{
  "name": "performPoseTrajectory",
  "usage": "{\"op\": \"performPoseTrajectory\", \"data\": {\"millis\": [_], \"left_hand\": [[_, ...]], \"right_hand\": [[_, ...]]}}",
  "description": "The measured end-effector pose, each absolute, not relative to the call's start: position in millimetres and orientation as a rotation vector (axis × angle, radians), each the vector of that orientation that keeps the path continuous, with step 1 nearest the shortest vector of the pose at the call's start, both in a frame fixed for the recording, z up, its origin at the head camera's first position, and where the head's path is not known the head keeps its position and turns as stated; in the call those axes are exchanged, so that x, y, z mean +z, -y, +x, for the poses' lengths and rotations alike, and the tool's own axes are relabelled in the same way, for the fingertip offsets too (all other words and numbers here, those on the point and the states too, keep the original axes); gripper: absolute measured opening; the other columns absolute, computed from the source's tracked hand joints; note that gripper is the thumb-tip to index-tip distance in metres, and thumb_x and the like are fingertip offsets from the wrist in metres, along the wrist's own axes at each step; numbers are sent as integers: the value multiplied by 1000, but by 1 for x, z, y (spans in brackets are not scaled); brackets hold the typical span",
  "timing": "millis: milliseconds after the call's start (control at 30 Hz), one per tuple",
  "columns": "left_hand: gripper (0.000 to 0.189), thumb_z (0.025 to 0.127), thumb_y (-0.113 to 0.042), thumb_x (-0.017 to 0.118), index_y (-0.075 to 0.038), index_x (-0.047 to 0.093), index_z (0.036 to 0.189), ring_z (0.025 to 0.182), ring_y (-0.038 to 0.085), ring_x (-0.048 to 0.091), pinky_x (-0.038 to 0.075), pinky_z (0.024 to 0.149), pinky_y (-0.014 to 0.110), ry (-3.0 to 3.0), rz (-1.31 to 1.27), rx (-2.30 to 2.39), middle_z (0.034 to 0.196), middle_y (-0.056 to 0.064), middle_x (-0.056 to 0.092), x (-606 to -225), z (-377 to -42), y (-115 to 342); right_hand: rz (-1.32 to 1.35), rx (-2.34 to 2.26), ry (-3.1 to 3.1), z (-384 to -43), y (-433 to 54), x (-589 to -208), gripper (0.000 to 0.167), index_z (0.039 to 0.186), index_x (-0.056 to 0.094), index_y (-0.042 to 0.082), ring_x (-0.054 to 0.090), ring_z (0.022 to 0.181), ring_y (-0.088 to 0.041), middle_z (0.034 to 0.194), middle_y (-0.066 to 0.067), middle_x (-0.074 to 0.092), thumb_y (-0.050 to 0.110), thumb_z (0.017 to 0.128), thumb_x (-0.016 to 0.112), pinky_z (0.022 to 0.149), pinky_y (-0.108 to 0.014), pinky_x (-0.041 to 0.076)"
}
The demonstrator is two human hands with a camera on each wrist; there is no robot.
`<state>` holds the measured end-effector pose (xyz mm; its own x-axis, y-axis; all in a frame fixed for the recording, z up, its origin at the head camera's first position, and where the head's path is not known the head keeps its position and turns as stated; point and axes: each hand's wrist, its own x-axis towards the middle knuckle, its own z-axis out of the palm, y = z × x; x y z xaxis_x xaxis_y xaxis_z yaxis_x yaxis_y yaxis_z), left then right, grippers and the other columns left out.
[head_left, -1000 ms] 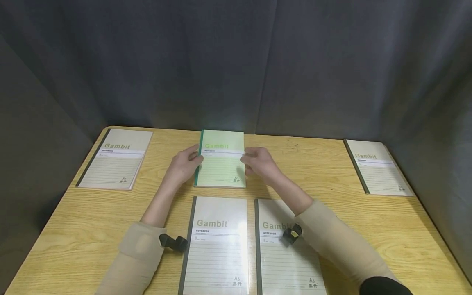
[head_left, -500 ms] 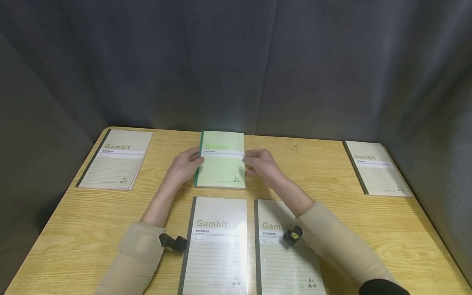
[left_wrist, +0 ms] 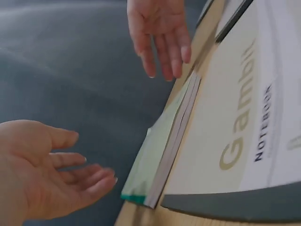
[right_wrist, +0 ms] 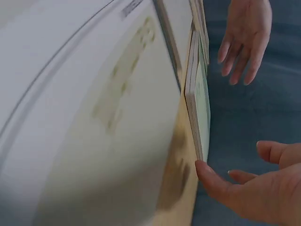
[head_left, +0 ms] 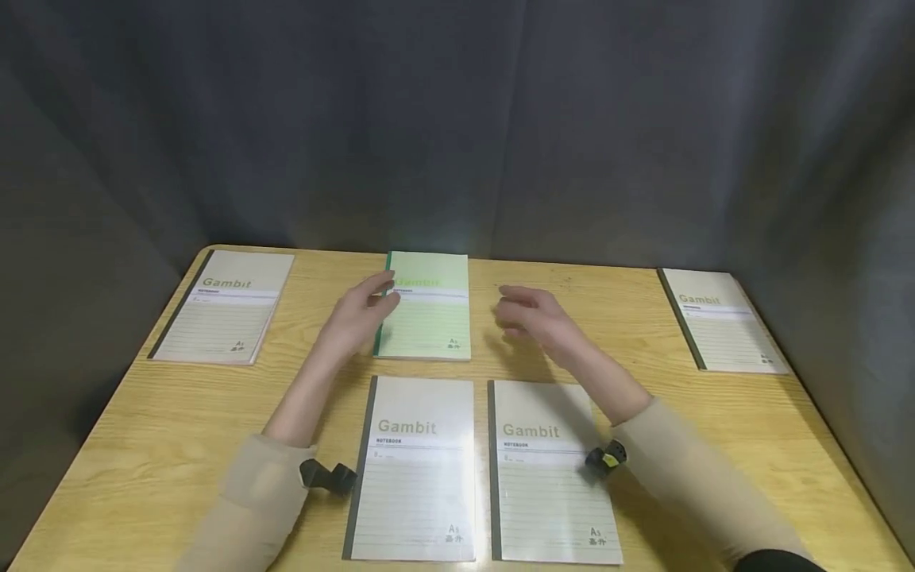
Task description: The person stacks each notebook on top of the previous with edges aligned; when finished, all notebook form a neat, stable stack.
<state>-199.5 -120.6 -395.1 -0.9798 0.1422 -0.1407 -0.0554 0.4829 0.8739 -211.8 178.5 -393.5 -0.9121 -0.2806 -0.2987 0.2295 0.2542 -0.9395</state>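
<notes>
A green notebook [head_left: 429, 330] with a dark green spine lies flat near the table's back edge. In the head view, my left hand [head_left: 357, 316] overlaps its spine side. The left wrist view shows this left hand [left_wrist: 51, 174] apart from the green notebook [left_wrist: 157, 143], fingers loosely extended. To the right of the notebook hovers my right hand [head_left: 539, 319], holding nothing, with a strip of table between in the head view. Its fingers are relaxed in the right wrist view, where the right hand [right_wrist: 258, 188] sits beside the layered edge of the green notebook [right_wrist: 200, 106].
Two white notebooks lie at the front, one left [head_left: 415, 492] and one right [head_left: 554, 492]. Another white notebook [head_left: 221, 318] lies at the far left, and one [head_left: 722, 326] at the far right. A dark curtain [head_left: 457, 127] hangs behind the wooden table [head_left: 121, 445].
My right hand has drawn away from the green notebook's right edge, moving rightward. My left hand has come off the spine edge and lifted slightly. The green notebook stays in place.
</notes>
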Motion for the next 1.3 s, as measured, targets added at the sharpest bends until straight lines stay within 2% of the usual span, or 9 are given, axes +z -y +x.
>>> {"op": "performPoseTrajectory", "data": {"millis": [133, 233, 433, 533, 667, 800, 1000, 1300], "left_hand": [[57, 110, -36, 44, -15, 32, 162, 144, 33, 51, 48, 117, 49, -2390, 232, 1551, 162, 13, 43, -383, -185, 103], [55, 112, -35, 40, -15, 31, 163, 142, 34, 54, 48, 117, 50, -2280, 276, 1543, 163, 15, 42, -378, -170, 90], [55, 111, -38, 38, -13, 37, 160, 139, 35, 57, 42, 121, 51, -2070, 203, 1548, 159, 15, 48, -384, -135, 66], [57, 109, -37, 42, -8, 38, 158, 143, 35, 53, 42, 121, 48, -1911, 144, 1596, 159, 18, 47, -391, -119, 54], [58, 109, -32, 44, -1, 37, 157, 147, 39, 46, 41, 122, 49, -1778, 79, 1649, 161, 24, 42, -397, -105, 41], [58, 110, -27, 42, 4, 34, 157, 151, 42, 40, 40, 123, 51, -1704, 40, 1707, 162, 28, 37, -399, -98, 35], [62, 110, -24, 38, 12, 23, 158, 155, 46, 26, 29, 127, 55, -1553, 68, 1765, 164, 35, 23, -397, -93, 31], [60, 110, -23, 40, 13, 28, 156, 151, 48, 34, 35, 124, 55, -1540, 24, 1801, 160, 38, 30, -398, -93, 29]], "right_hand": [[-97, -1645, -2219, -199, -214, -387, 63, 161, 28, 1, 43, 147, -44, 165, -24, 34, 25, 108, 52, 120, -56, 42], [-118, -1616, -2235, -186, -240, -383, 66, 163, 25, 2, 39, 149, -45, 167, -25, 29, 32, 109, 50, 121, -57, 40], [-82, -1572, -2185, -158, -284, -377, 71, 163, 20, 2, 37, 149, -45, 168, -26, 24, 40, 110, 47, 109, -40, 55], [-58, -1580, -2103, -146, -298, -379, 73, 164, 18, 3, 39, 149, -41, 168, -27, 25, 41, 110, 47, 107, -40, 56], [-37, -1611, -1997, -129, -306, -384, 72, 165, 14, 5, 34, 153, -41, 169, -26, 22, 39, 110, 46, 112, -52, 51], [9, -1660, -1929, -114, -308, -386, 73, 165, 10, 5, 21, 157, -45, 170, -26, 17, 38, 111, 45, 114, -56, 49], [81, -1667, -1861, -103, -307, -385, 73, 165, 8, 6, 27, 155, -40, 169, -25, 20, 38, 110, 44, 110, -55, 52], [112, -1731, -1764, -92, -300, -389, 73, 165, 7, 3, 13, 159, -44, 171, -24, 12, 30, 109, 46, 110, -60, 51]]}}
